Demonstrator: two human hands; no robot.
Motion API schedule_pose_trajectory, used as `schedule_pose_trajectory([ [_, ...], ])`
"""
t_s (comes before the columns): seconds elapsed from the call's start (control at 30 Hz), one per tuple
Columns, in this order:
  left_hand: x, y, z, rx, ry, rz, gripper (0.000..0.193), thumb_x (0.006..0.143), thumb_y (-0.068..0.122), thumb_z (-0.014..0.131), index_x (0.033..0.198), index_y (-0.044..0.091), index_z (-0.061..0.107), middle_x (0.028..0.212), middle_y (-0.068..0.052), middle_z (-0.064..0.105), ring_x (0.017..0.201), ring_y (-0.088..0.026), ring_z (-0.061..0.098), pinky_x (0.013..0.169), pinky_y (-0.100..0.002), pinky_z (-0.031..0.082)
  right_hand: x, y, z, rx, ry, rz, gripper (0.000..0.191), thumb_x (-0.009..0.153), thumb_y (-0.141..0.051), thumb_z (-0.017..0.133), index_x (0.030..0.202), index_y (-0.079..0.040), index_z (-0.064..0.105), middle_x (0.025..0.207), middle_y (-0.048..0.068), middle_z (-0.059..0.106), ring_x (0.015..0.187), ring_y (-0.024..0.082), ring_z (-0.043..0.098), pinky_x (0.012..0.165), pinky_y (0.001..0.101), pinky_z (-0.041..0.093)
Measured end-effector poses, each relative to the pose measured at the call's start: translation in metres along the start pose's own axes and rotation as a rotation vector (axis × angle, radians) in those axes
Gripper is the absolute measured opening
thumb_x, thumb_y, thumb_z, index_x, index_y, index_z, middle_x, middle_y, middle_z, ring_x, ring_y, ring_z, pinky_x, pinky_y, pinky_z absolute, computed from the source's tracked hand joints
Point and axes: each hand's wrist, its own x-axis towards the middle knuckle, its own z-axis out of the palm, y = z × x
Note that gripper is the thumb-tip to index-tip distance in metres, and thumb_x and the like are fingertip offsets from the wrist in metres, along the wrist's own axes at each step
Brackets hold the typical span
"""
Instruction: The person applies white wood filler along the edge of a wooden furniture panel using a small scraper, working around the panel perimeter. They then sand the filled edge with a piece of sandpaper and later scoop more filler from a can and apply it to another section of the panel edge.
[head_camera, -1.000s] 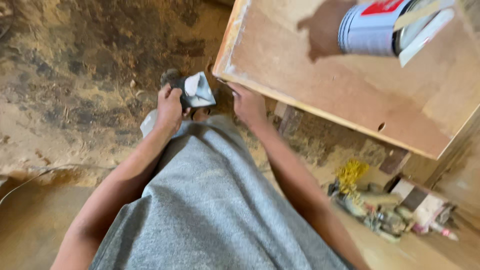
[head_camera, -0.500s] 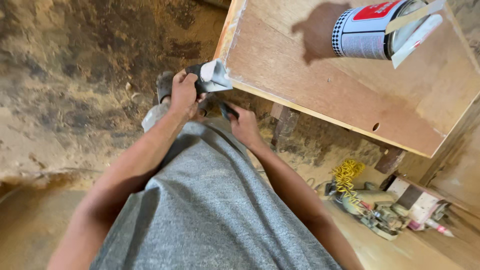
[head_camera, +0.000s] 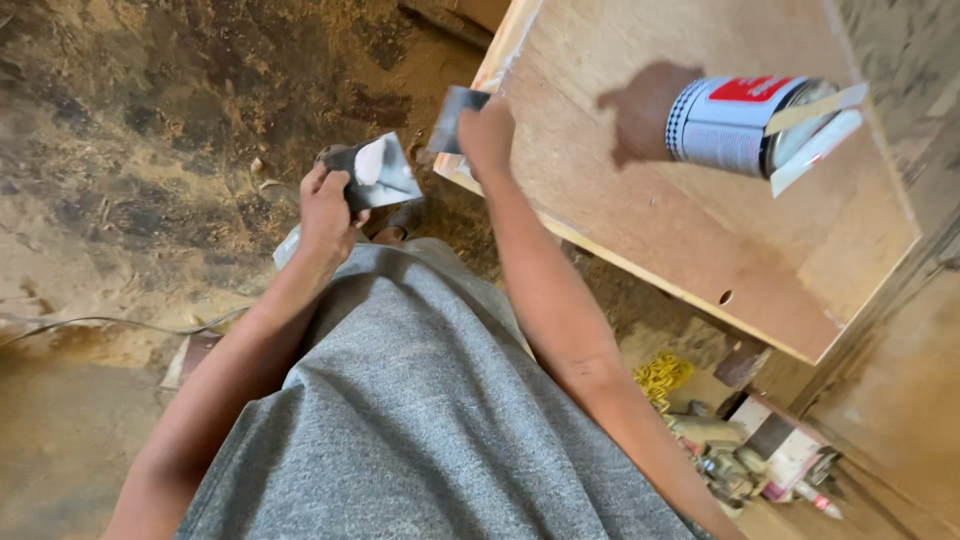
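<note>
While the left hand (head_camera: 328, 205) grips a putty-smeared scraper (head_camera: 378, 172), the right hand (head_camera: 487, 130) clamps another blade (head_camera: 455, 118) at the board (head_camera: 640, 220)'s near-left corner; best kept flat to that edge.

bare plywood panel (head_camera: 640, 190) open between right hand (head_camera: 487, 133) and tin can (head_camera: 745, 125); can blocks the far right; dirt floor (head_camera: 150, 150) free beside left hand (head_camera: 328, 205).

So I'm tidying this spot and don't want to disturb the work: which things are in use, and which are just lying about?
In use:
left hand holding a scraper with white filler
right hand pressing a second scraper to the plywood panel edge
open can on the panel

Lying about:
yellow cord
cable
floor clutter
</note>
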Motion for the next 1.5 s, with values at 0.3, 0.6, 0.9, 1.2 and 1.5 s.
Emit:
schedule_pose_trajectory([
  [0.3,0.008,0.021,-0.015,0.009,0.020,0.095,0.017,0.100,0.010,0.048,0.104,0.008,0.065,0.084,-0.004,0.066,0.060,-0.013,0.059,0.039,-0.028,0.043,0.047,0.012,-0.050,-0.192,0.186,-0.004,0.023,0.077,-0.016,0.067,0.090,0.003,0.072,0.090,0.031,0.072,0.089,0.046,0.071,0.081,0.0535,0.055],
  [0.6,0.022,0.004,0.000,-0.003,-0.043,0.093,0.016,0.100,0.007,0.049,0.105,0.004,0.064,0.080,-0.004,0.063,0.054,-0.013,0.056,0.039,-0.028,0.043,0.080,-0.018,-0.038,-0.005,0.181,0.059,0.024,0.076,-0.010,0.063,0.096,0.004,0.067,0.093,0.029,0.074,0.087,0.041,0.074,0.077,0.0473,0.058],
  [0.9,0.009,0.011,0.001,0.069,0.003,0.056,0.019,0.100,0.010,0.048,0.109,0.011,0.065,0.086,0.001,0.066,0.062,-0.010,0.060,0.042,-0.025,0.046,0.095,-0.039,-0.019,-0.061,-0.008,0.060,0.030,0.076,-0.017,0.066,0.091,0.009,0.065,0.089,0.031,0.073,0.084,0.042,0.075,0.075,0.0454,0.059],
  [1.2,0.012,0.016,-0.010,0.006,0.076,0.039,0.021,0.100,0.010,0.048,0.111,0.012,0.066,0.086,0.000,0.066,0.062,-0.010,0.060,0.041,-0.025,0.046,0.120,-0.010,-0.063,-0.055,0.165,0.121,0.026,0.075,-0.010,0.063,0.096,0.005,0.071,0.096,0.027,0.074,0.091,0.039,0.075,0.081,0.0451,0.057],
  [1.5,0.012,0.010,-0.008,0.040,0.120,0.009,0.019,0.100,0.008,0.049,0.114,0.008,0.062,0.088,-0.003,0.066,0.061,-0.011,0.061,0.042,-0.026,0.047,0.097,-0.035,-0.024,0.126,0.021,-0.030,0.030,0.074,-0.010,0.061,0.097,0.005,0.071,0.090,0.024,0.077,0.083,0.036,0.076,0.076,0.0455,0.058],
])
